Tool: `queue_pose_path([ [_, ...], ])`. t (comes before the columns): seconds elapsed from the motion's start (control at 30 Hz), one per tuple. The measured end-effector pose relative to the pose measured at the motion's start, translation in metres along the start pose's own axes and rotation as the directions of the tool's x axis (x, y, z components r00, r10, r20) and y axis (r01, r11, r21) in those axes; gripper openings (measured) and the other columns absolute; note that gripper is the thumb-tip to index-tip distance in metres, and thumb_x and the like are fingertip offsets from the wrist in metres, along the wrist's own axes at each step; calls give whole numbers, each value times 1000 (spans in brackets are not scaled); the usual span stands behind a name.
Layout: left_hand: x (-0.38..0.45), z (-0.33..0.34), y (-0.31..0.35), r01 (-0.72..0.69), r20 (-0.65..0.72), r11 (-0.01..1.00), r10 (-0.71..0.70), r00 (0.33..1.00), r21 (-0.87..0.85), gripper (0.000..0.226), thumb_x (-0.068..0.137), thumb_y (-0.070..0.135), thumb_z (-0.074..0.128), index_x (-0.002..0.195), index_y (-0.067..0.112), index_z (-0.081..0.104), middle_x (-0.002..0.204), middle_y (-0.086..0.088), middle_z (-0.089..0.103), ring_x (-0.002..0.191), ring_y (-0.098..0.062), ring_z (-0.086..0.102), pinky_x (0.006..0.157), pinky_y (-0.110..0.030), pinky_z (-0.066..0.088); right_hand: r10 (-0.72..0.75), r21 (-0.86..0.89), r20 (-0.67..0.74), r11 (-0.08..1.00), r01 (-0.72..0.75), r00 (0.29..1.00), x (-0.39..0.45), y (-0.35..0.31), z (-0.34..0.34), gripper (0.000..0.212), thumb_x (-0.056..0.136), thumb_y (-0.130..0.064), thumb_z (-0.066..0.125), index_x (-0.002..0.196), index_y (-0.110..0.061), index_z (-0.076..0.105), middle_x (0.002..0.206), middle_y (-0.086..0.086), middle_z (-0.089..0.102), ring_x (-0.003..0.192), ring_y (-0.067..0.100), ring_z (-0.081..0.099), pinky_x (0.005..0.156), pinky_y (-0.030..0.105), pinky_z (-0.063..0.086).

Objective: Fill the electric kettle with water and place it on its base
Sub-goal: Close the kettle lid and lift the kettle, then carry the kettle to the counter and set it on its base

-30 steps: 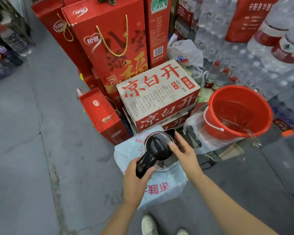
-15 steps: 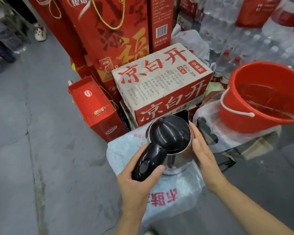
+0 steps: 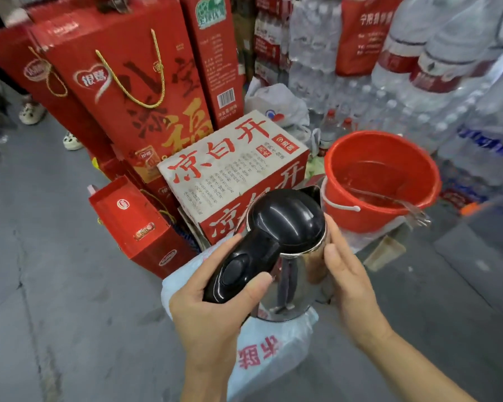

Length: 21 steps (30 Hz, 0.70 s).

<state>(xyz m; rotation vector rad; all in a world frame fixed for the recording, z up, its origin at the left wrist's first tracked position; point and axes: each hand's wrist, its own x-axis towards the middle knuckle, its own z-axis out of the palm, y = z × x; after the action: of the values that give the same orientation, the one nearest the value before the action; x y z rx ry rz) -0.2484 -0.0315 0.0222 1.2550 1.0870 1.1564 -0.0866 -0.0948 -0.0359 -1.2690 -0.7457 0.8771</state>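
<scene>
A steel electric kettle (image 3: 291,282) with a closed black lid and black handle is held up above a white plastic sack (image 3: 270,352). My left hand (image 3: 212,314) is wrapped around the handle. My right hand (image 3: 346,274) rests flat against the kettle's right side, fingers near the lid rim. A red bucket (image 3: 357,216) holding water and a clear ladle stands to the right, behind the kettle. The kettle's base is hidden from view.
A white and red carton (image 3: 233,166) sits just behind the kettle. Tall red gift boxes (image 3: 134,91) stand at the left and back. Shrink-wrapped packs of bottled water (image 3: 447,91) fill the right. Grey concrete floor (image 3: 41,256) spreads to the left. Someone's shoes (image 3: 31,113) show far left.
The kettle has risen from the sack and come closer to the camera. Both hands stay on it, the left on the handle and the right on the side.
</scene>
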Motion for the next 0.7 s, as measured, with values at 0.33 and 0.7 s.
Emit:
queue_pose_path([
  [0.33, -10, 68, 136, 48, 228, 988, -14, 974, -147, 53, 42, 20, 87, 93, 27, 79, 66, 4, 63, 59, -7, 54, 51, -13, 45, -210, -87, -233, 977, 195, 949, -39, -129, -52, 60, 92, -30, 57, 149, -25, 39, 155, -12, 43, 145, 6, 35, 113, 22, 34],
  [0.7, -63, 148, 242, 98, 578, 972, 45, 815, -214, 57, 49, 20, 85, 103, 11, 75, 52, 7, 55, 41, -12, 37, 40, -19, 34, -248, -58, -615, 961, 270, 748, -112, -243, -109, 63, 93, -59, 50, 147, -27, 43, 153, -13, 45, 143, 5, 36, 118, 26, 29],
])
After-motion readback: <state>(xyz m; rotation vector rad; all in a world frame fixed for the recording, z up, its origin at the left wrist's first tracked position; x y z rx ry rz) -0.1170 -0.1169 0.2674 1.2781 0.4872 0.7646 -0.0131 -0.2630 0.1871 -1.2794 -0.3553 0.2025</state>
